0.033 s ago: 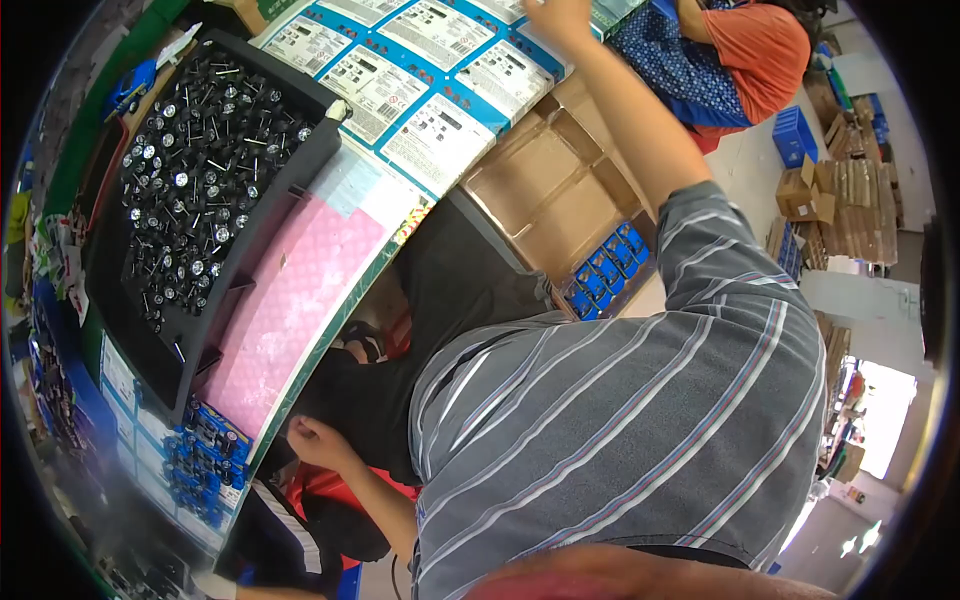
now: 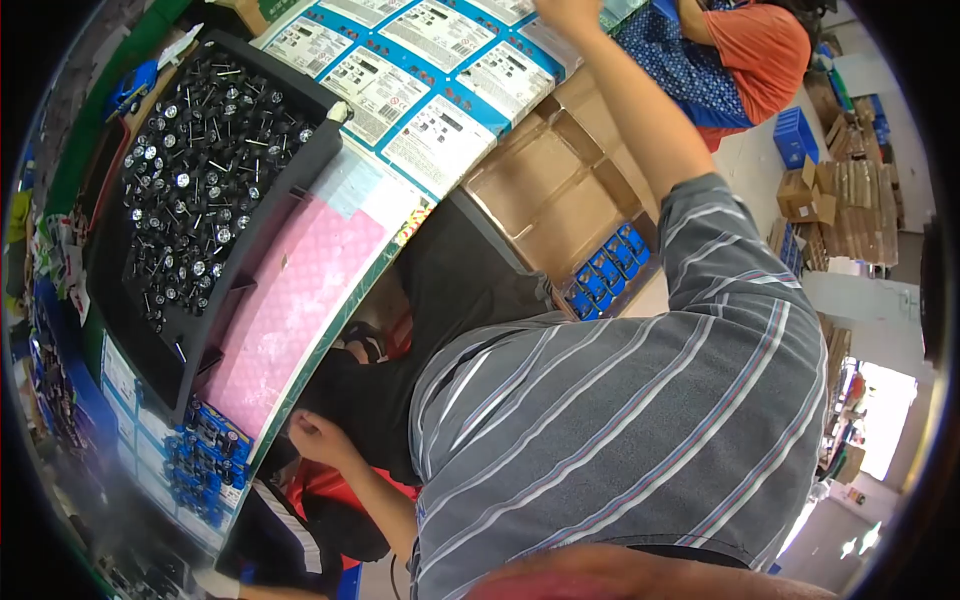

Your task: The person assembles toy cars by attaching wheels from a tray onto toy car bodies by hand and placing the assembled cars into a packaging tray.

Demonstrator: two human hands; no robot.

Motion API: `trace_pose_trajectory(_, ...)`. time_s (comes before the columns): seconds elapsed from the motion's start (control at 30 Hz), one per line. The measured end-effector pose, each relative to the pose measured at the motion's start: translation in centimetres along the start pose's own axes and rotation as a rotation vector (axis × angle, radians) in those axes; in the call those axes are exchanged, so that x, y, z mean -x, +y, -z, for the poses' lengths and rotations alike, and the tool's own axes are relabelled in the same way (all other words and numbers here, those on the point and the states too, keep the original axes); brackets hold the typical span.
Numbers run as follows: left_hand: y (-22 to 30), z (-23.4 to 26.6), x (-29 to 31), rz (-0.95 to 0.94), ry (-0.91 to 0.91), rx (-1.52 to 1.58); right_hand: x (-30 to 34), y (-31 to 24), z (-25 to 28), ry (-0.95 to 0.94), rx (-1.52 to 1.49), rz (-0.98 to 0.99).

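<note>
My left hand (image 2: 318, 440) hangs over my lap beside the table edge, its fingers curled inward; anything inside them is hidden. My right hand (image 2: 570, 14) reaches over the far end of the table, its fingers cut off by the upper rim, so what it touches does not show. Under that arm, an open cardboard box (image 2: 530, 190) holds several small blue pieces (image 2: 608, 270) along one side. Nearest my left hand on the table are several blue toy car parts with black wheels (image 2: 208, 455). A pink padded sheet (image 2: 300, 290) lies between.
A black tray (image 2: 262, 262) full of small black wheels with silver hubs and axles (image 2: 195, 180) stands on the table. Blue-and-white printed sheets (image 2: 437, 145) cover the tabletop. A person in an orange top (image 2: 760, 65) is beyond my right arm. Another person's hand (image 2: 215, 583) shows at lower left.
My right hand and forearm have shifted slightly to the right. The left hand has barely moved, and the tray and box stay in place.
</note>
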State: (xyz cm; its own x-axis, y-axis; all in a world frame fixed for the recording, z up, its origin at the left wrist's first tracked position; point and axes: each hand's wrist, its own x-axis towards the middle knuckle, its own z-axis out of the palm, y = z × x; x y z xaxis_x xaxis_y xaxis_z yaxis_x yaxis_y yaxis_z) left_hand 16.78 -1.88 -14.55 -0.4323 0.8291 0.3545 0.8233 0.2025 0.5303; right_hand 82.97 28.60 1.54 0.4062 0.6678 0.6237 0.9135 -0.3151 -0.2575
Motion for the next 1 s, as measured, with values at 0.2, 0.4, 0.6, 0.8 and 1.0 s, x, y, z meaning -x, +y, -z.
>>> trace_pose_trajectory(0.2,8.7,-2.3,-1.0,-0.156,-0.209,0.269,-3.9,3.4,1.1,-0.318,-0.022,-0.048)
trace_pose_trajectory(0.4,17.9,0.0,-1.0,-0.224,-0.424,0.602,2.4,-1.4,2.2,-0.142,-0.317,0.058)
trace_pose_trajectory(0.6,24.8,-1.1,-2.8,0.102,-0.872,1.329,16.7,-13.6,11.6,-0.497,-0.951,0.096)
trace_pose_trajectory(0.8,23.9,-2.3,-5.9,0.525,-0.73,1.803,14.6,-22.0,13.0,-0.558,-1.115,0.826)
trace_pose_trajectory(1.0,20.9,-2.3,-6.8,0.426,-0.642,1.668,6.6,-29.3,7.1,-0.576,-0.529,1.019)
